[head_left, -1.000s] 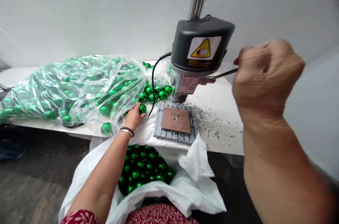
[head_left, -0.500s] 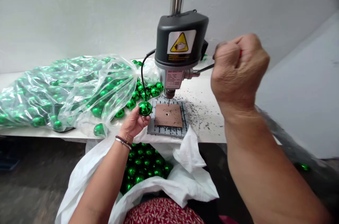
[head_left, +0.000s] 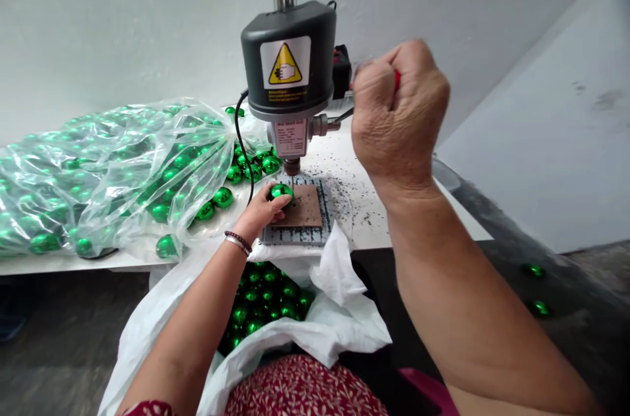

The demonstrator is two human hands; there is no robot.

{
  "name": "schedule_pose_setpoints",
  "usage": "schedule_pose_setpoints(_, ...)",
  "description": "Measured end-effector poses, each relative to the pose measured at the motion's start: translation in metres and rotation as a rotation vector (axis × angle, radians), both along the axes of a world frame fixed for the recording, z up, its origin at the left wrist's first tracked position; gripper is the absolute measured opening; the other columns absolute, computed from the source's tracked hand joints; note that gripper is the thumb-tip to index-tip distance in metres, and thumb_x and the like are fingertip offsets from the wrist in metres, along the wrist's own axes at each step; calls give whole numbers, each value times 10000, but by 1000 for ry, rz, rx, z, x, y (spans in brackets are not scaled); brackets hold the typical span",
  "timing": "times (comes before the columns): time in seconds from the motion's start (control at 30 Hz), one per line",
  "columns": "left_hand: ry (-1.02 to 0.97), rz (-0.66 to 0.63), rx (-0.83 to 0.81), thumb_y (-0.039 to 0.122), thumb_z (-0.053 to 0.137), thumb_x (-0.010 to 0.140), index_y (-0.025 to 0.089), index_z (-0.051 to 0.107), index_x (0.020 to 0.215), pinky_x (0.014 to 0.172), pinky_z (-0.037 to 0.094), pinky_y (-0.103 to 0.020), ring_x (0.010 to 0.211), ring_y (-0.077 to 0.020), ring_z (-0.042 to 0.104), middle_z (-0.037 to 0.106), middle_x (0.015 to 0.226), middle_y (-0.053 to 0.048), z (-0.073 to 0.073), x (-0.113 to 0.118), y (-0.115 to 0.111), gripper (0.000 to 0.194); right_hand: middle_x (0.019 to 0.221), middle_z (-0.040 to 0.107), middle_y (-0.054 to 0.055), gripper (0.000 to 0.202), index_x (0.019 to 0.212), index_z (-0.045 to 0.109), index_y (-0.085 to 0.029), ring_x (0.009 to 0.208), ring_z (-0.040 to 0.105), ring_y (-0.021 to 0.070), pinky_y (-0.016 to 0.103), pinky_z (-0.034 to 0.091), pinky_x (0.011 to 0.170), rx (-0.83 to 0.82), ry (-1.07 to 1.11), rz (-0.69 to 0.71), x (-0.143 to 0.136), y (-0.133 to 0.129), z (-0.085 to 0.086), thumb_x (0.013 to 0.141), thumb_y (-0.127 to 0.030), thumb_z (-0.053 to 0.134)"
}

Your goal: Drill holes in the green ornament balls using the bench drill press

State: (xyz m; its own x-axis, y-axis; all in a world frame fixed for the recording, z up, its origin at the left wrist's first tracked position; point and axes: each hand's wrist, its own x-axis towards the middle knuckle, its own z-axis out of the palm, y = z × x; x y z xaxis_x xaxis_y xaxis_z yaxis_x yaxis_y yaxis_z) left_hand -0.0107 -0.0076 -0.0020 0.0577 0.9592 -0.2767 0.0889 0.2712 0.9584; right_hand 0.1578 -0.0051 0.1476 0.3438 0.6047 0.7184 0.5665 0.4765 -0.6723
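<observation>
A shiny green ball (head_left: 281, 192) is held in the fingers of my left hand (head_left: 266, 209), over the left part of a brown board (head_left: 309, 209). That board lies on the slotted grey base (head_left: 295, 236) of a bench drill press (head_left: 289, 62). Just above and beside the ball is the thin drill bit under the chuck (head_left: 292, 167); whether they touch I cannot tell. My right hand (head_left: 401, 114) is closed in a fist around the feed lever (head_left: 345, 115) on the drill's right side, and a bit of red shows between the fingers.
A clear plastic bag (head_left: 108, 173) full of green balls lies on the white table (head_left: 378, 219) at left, with several loose balls beside it. Dark shavings surround the base. A white sack (head_left: 339, 317) of green balls sits below the table edge. Two balls lie at lower right.
My left hand has brought the green ball rightward from beside the base to over the board, near the bit. My right hand stays on the lever. The view has shifted right.
</observation>
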Motion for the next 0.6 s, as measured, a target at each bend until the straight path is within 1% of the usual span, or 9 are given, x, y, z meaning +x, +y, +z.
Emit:
schedule_pose_setpoints(0.13, 59, -33, 3, 253, 701, 766, 193, 519, 1194, 465, 434, -177, 503, -73, 562, 574, 719, 34, 1, 3, 0, 469, 576, 300, -65, 325, 632, 286, -203, 575, 274, 56, 235, 212, 627, 12, 7, 7, 1, -1, -1, 866, -166, 509)
schedule_pose_setpoints(0.23, 107, -38, 2, 219, 710, 746, 201, 508, 1242, 490, 457, -194, 530, -91, 585, 592, 733, 27, 2, 6, 1, 536, 592, 314, -61, 312, 642, 281, -199, 593, 256, 57, 234, 205, 637, 15, -15, 24, 4, 1, -1, 866, -182, 498)
schedule_pose_setpoints(0.3, 190, -50, 16, 208, 716, 735, 200, 505, 1282, 490, 447, -203, 513, -92, 564, 596, 714, 26, 2, 7, 2, 587, 601, 308, -59, 324, 640, 269, -195, 603, 228, 59, 237, 189, 642, -19, -55, 13, 5, 3, 2, 874, -186, 494)
schedule_pose_setpoints(0.37, 297, -57, 40, 224, 731, 722, 202, 511, 1315, 525, 465, -227, 527, -98, 557, 623, 748, 11, 3, 7, 2, 633, 599, 280, -58, 346, 634, 251, -192, 607, 196, 63, 242, 169, 642, -71, -102, -7, 7, 5, 7, 886, -187, 488)
schedule_pose_setpoints(0.4, 349, -56, 60, 240, 743, 709, 205, 524, 1319, 571, 488, -245, 567, -108, 574, 645, 801, -2, 3, 7, 3, 650, 596, 265, -57, 358, 630, 240, -191, 608, 182, 65, 244, 161, 642, -99, -120, -17, 7, 6, 10, 892, -190, 485)
schedule_pose_setpoints(0.47, 440, -59, 118, 265, 769, 675, 205, 562, 1303, 722, 527, -294, 721, -148, 627, 677, 943, -29, 4, 6, 3, 664, 593, 244, -55, 384, 621, 220, -187, 607, 163, 66, 245, 150, 638, -142, -144, -36, 7, 8, 15, 904, -204, 479)
schedule_pose_setpoints(0.53, 508, -88, 178, 256, 783, 643, 192, 597, 1278, 889, 506, -340, 909, -198, 643, 682, 1062, -46, 5, 6, 3, 665, 593, 238, -53, 399, 614, 207, -185, 607, 159, 66, 246, 145, 634, -154, -152, -45, 6, 9, 17, 910, -207, 474)
schedule_pose_setpoints(0.6, 540, -114, 222, 226, 784, 624, 177, 612, 1266, 1008, 447, -374, 1064, -238, 618, 673, 1151, -62, 6, 6, 3, 667, 589, 231, -52, 400, 613, 204, -187, 603, 162, 67, 250, 145, 631, -143, -147, -40, 6, 10, 18, 909, -196, 473)
